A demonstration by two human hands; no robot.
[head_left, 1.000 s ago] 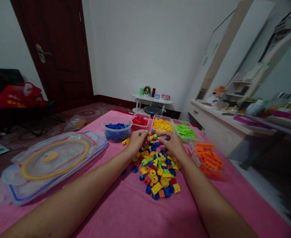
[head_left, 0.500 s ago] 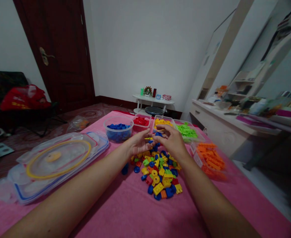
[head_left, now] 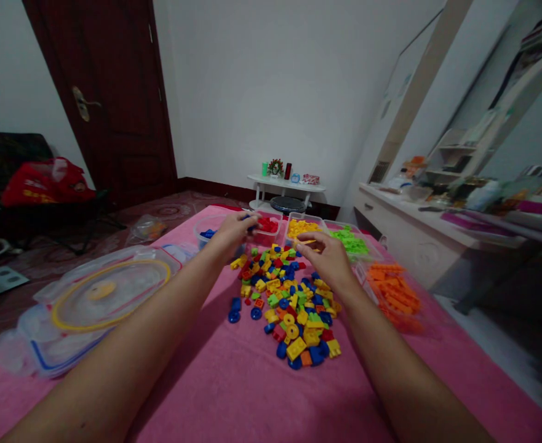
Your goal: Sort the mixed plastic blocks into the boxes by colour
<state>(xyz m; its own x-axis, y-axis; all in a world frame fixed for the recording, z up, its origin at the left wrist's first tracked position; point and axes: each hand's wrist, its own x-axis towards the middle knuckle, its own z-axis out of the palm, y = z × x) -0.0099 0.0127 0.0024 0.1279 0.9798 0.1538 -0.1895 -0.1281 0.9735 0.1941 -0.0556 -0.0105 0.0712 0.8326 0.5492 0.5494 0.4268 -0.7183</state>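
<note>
A heap of small plastic bricks (head_left: 285, 301) in blue, yellow, green, red and orange lies on the pink cloth (head_left: 234, 394). My left hand (head_left: 232, 234) reaches over the round tub of blue bricks (head_left: 205, 232), its fingers pinched on a small blue brick (head_left: 248, 217). My right hand (head_left: 325, 258) hovers at the heap's far right edge, just in front of the tub of yellow bricks (head_left: 302, 226). Its fingers are pinched on a thin yellow brick (head_left: 306, 242).
Behind the heap stand tubs of red bricks (head_left: 267, 224) and green bricks (head_left: 350, 241); a tub of orange bricks (head_left: 393, 296) sits at the right. Stacked clear lids (head_left: 90, 298) lie at the left. A dresser (head_left: 418, 240) stands to the right of the bed.
Both hands rose from the heap and met above it. My left hand then swung left to the blue tub with a blue brick, while my right hand moved toward the yellow tub.
</note>
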